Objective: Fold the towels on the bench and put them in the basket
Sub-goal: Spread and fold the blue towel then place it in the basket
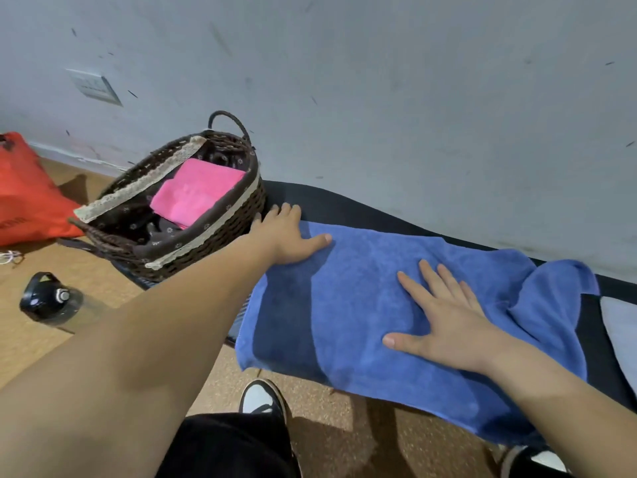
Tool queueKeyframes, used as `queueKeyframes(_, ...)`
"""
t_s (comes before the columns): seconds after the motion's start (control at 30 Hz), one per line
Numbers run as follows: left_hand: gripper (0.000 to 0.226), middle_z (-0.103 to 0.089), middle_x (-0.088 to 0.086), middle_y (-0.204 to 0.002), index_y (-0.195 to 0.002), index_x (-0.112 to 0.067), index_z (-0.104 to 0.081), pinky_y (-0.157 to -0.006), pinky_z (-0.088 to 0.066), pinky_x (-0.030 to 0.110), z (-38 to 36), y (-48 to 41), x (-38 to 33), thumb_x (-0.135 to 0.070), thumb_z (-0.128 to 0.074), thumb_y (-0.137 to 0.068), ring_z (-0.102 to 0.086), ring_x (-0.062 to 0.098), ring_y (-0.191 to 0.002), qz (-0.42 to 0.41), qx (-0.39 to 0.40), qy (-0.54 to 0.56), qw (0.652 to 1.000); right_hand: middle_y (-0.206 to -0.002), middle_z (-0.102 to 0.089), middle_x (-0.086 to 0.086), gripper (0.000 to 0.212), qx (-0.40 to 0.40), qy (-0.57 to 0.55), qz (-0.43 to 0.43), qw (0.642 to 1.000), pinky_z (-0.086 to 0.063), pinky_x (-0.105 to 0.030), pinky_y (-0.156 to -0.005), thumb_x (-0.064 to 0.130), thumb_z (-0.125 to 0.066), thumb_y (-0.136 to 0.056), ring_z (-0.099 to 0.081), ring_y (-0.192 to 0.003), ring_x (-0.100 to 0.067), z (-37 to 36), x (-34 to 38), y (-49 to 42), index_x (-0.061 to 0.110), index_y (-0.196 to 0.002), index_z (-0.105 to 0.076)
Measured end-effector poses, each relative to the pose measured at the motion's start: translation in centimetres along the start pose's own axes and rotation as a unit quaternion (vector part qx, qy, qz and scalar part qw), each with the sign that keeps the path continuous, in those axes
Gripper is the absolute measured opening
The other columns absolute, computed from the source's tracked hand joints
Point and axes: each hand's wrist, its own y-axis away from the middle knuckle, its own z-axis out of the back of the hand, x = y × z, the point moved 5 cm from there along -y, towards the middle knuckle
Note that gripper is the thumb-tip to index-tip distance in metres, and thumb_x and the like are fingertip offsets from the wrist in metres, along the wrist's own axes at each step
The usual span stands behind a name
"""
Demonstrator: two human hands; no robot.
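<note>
We note the blue towel (362,305) spread across the dark bench (344,205), its near edge hanging over the front toward the floor and its right end bunched and rumpled. Our left hand (286,236) lies at the towel's far left corner, fingers straight and thumb splayed onto the cloth; the fingertips reach past the towel's edge, just beside the basket. Our right hand (444,319) rests flat on the middle of the towel, palm down, fingers fanned wide. Neither hand grips anything; both press on the cloth. The wicker basket (193,236) stands at the left end of the bench, close to the towel's left edge, dark weave with a brown flowered lining and pale lace trim, one handle loop upright at the far end. Inside it lies a folded pink towel (196,196), flat, toward the far side. At the far right edge of the bench we see a strip of pale grey cloth (620,326), mostly cut off by the frame. On the floor to the left: a red bag (27,198) near the wall and a clear bottle with a black cap (48,301) lying on its side. A black-and-white shoe (263,396) shows below the bench front. A wall socket plate (93,86) sits on the scuffed grey wall.
</note>
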Motion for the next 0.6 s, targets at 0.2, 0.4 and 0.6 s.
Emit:
queueKeyframes(0.2, 0.086, -0.025, 0.025, -0.162, -0.155, -0.002, -0.030, -0.122, -0.025, 0.051, -1.1, 4.6, -2.4, -0.066, -0.037, -0.099, -0.024, 0.045, -0.148, 0.003, -0.069, -0.088, 0.994, -0.165, 0.038, 0.001, 0.109, 0.023, 0.019, -0.013, 0.999, 0.015, -0.047, -0.126, 0.092, -0.038, -0.080, 0.036, -0.152, -0.023, -0.1, 0.9, 0.1, 0.042, -0.161, 0.017)
queueKeyframes(0.4, 0.105, 0.027, 0.020, -0.167, -0.163, -0.035, 0.013, -0.124, 0.010, 0.060, -4.7, 6.5, -5.6, -0.091, -0.025, -0.083, 0.027, 0.045, -0.153, 0.031, 0.070, 0.024, 0.997, -0.168, 0.031, -0.002, 0.105, 0.035, 0.024, -0.063, 0.997, 0.005, -0.052, -0.128, 0.090, -0.035, -0.083, 0.027, -0.156, -0.030, 0.4, 2.1, 0.6, 0.042, -0.162, 0.015)
queueKeyframes(0.6, 0.110, 0.032, 0.015, -0.166, -0.161, -0.043, 0.015, -0.123, 0.017, 0.059, -4.4, 2.4, -4.4, -0.098, -0.027, -0.076, 0.031, 0.040, -0.152, -0.024, 0.023, -0.002, 0.999, -0.167, 0.035, 0.000, 0.105, 0.012, 0.001, -0.083, 0.996, 0.011, -0.054, -0.126, 0.096, -0.030, -0.078, 0.033, -0.153, -0.032, 0.4, 1.4, -1.0, 0.049, -0.159, 0.017)
